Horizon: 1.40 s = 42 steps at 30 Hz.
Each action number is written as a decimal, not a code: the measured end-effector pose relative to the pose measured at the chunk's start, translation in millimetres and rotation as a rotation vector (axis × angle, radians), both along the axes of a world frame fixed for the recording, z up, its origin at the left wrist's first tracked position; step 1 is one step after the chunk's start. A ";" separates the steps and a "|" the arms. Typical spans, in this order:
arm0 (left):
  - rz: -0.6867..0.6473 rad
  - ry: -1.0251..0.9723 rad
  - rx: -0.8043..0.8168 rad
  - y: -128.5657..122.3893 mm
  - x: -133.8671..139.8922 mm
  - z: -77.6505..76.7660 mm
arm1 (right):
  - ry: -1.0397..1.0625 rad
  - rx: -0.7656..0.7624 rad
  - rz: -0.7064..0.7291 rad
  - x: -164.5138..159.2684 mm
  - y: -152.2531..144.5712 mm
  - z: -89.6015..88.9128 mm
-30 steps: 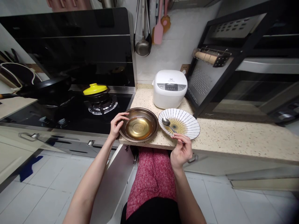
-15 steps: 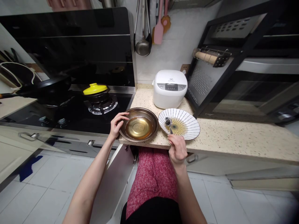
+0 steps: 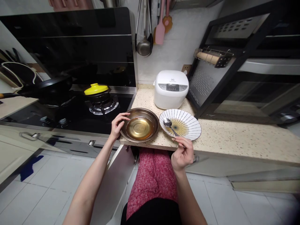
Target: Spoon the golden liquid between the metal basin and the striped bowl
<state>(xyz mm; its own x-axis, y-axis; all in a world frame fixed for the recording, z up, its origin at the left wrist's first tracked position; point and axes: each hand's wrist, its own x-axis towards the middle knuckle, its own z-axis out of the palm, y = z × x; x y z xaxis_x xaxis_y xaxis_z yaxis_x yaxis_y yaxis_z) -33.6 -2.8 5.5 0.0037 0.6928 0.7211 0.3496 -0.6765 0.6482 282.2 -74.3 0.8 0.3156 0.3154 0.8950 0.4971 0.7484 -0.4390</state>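
Observation:
My right hand (image 3: 182,154) pinches the handle of a metal spoon (image 3: 167,122), whose bowl is over the left part of a plate. This white plate (image 3: 193,125) has dark radiating lines, and a yellowish liquid lies in its middle. To the left stands a round metal basin (image 3: 155,125) with a shallow amber-looking liquid and a golden-toned bottom. My left hand (image 3: 117,125) holds the basin's left rim, fingers reaching over the edge and thumb lower at the side.
Behind the plate stands a white rice cooker (image 3: 171,89). The stove at left carries a pot with a yellow lid (image 3: 96,89) and a black wok (image 3: 50,89). An oven (image 3: 253,97) sits at right. Below the counter, a cabinet door (image 3: 117,178) hangs open beside my legs.
My right hand has shifted slightly right and turned. The spoon's bowl has rolled, now showing a bright face. My left hand and the basin stay in place.

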 end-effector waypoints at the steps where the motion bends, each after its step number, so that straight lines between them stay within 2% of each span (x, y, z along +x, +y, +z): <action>1: 0.003 0.001 -0.002 -0.1 0.1 0.1 | 0.060 -0.018 0.026 -2.8 -2.0 0.3; 5: 0.007 0.002 -0.003 -0.4 0.5 0.4 | 0.158 -0.019 0.110 -14.8 -8.7 0.9; 10: 0.003 0.002 0.002 -0.6 0.8 1.0 | 0.120 -0.043 0.211 -28.2 -14.0 -0.8; 14: -0.001 0.000 0.006 -0.5 0.7 0.8 | 0.081 -0.143 0.260 -37.6 -15.2 -3.3; 19: -0.020 -0.015 0.019 -1.3 1.1 0.4 | 0.088 -0.246 0.284 -47.0 -12.4 -7.2; 26: 0.021 -0.007 0.013 -2.7 2.2 1.9 | 0.102 -0.274 0.306 -53.3 -8.5 -12.0; 42: 0.022 -0.011 0.036 -3.9 3.2 2.4 | 0.089 -0.316 0.318 -58.9 -6.4 -17.1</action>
<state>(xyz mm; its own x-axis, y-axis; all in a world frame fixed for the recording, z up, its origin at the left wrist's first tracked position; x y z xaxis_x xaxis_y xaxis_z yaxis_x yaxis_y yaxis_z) -30.4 -6.7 7.9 -0.0191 0.6659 0.7458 0.3579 -0.6919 0.6270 223.3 -80.7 -16.3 0.2298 0.6626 0.7128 0.2141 0.6801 -0.7012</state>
